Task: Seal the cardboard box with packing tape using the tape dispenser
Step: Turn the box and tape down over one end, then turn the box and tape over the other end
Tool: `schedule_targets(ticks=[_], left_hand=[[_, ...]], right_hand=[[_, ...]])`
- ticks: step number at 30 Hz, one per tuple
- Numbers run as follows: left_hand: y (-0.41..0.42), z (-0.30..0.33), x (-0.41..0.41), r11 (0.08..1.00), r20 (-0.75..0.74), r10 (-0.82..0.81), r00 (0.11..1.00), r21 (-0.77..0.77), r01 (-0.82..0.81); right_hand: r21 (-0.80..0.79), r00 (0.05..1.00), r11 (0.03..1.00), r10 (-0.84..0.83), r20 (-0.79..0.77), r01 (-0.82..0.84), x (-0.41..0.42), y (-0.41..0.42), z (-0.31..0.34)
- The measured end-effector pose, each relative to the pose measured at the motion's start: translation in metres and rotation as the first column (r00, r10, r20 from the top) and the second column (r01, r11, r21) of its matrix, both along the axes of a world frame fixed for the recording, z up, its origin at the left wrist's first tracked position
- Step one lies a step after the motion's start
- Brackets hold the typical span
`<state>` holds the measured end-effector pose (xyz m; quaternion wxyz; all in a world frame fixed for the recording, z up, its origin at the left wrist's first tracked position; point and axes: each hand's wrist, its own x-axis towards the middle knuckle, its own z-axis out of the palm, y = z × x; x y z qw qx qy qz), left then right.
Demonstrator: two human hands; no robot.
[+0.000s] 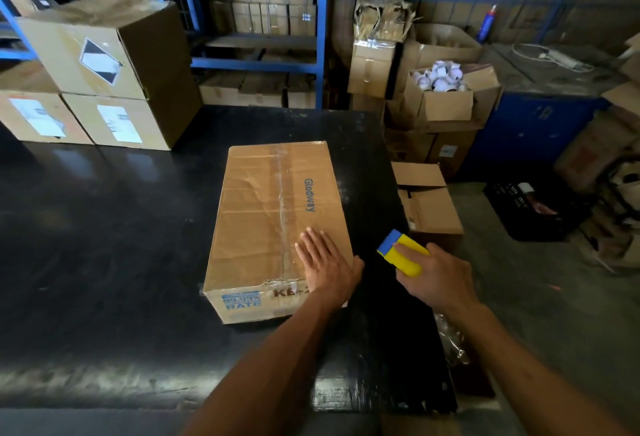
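Cardboard box, flaps closed, lies on the black table with one short end toward us; a strip of clear tape runs along its centre seam and folds over the near edge. We see the left hand laid flat on the near right part of the lid, palm down, fingers extended and slightly spread, gripping nothing. We see the right hand just beside the box, over the table's right portion, with its fingers wrapped around a yellow and blue tape dispenser; the blue end points toward the box but stays apart from it. Stacked cartons stand at the far left of the table.
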<state>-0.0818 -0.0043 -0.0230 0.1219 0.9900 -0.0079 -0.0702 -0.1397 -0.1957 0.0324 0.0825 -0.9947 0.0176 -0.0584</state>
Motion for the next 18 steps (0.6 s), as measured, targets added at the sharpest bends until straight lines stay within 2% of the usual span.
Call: schedule_targets(ticks=[4, 7, 9, 12, 14, 18], left_hand=[[0.036, 0.001, -0.012, 0.992, 0.015, -0.122, 0.992, -0.01, 0.122], [0.1, 0.001, -0.026, 0.964, 0.104, -0.239, 0.965, -0.095, 0.249], [0.138, 0.009, -0.027, 0.94, 0.099, -0.304, 0.948, -0.133, 0.315], [0.145, 0.017, -0.022, 0.965, 0.087, -0.252, 0.964, -0.05, 0.257], [0.128, 0.01, -0.019, 0.988, -0.003, -0.152, 0.988, -0.033, 0.152], [0.121, 0.008, -0.006, 0.973, -0.176, -0.202, 0.964, 0.075, 0.217]], right_hand=[[0.229, 0.997, 0.972, -0.066, 0.05, 0.053, 0.015, 0.006, 0.009], [0.377, 0.994, 0.925, -0.075, 0.083, 0.039, 0.028, 0.019, 0.014], [0.425, 0.994, 0.904, -0.089, 0.065, 0.053, 0.037, 0.031, 0.02], [0.532, 0.989, 0.845, -0.12, 0.085, 0.057, 0.05, 0.052, 0.028], [0.604, 0.988, 0.796, -0.124, 0.092, 0.044, 0.055, 0.064, 0.032], [0.654, 0.992, 0.755, -0.114, 0.057, 0.049, 0.058, 0.074, 0.039]])
